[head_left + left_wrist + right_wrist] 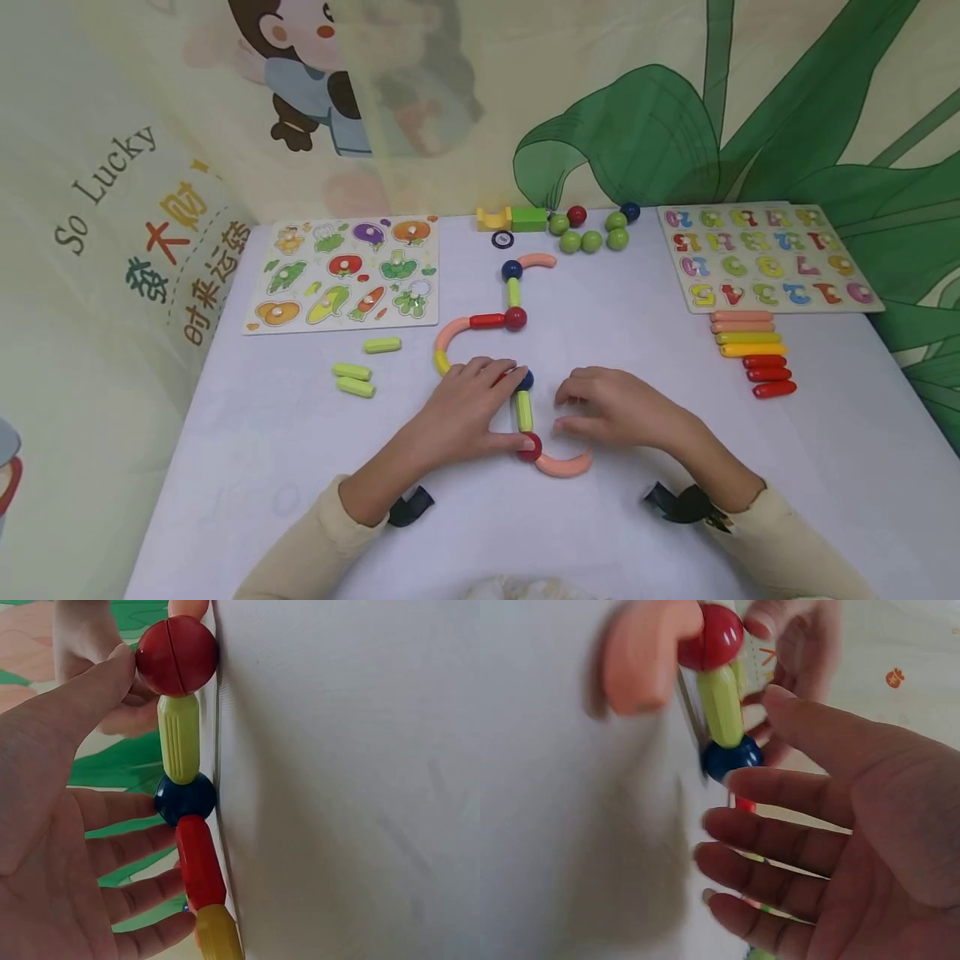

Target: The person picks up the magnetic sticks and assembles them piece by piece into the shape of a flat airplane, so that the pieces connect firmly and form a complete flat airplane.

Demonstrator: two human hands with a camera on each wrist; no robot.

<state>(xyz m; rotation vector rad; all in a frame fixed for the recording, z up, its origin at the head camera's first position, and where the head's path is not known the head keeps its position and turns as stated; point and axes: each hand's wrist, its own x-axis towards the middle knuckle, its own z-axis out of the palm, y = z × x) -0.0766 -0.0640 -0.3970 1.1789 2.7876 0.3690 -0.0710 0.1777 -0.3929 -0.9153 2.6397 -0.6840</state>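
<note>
In the head view my left hand [471, 410] lies over the lower part of a chain of magnetic rods and balls. Its thumb touches a red ball [178, 656], and its spread fingers reach along a blue ball [185, 799] and a red rod [201, 862]. Between those balls runs a light green rod [524, 412]; a yellow rod [220, 934] follows the red one. A curved pink rod [564, 466] extends from the red ball's right side. Just right of the chain, my right hand [626, 407] hovers with loosely bent fingers, holding nothing.
Farther up, the chain continues through another red ball [515, 318] to a blue ball [512, 270]. Loose green rods [382, 345] lie left. Coloured rods [752, 338] lie right, below a number board [772, 258]. A vegetable board [345, 275] and several green balls [592, 242] sit at the back.
</note>
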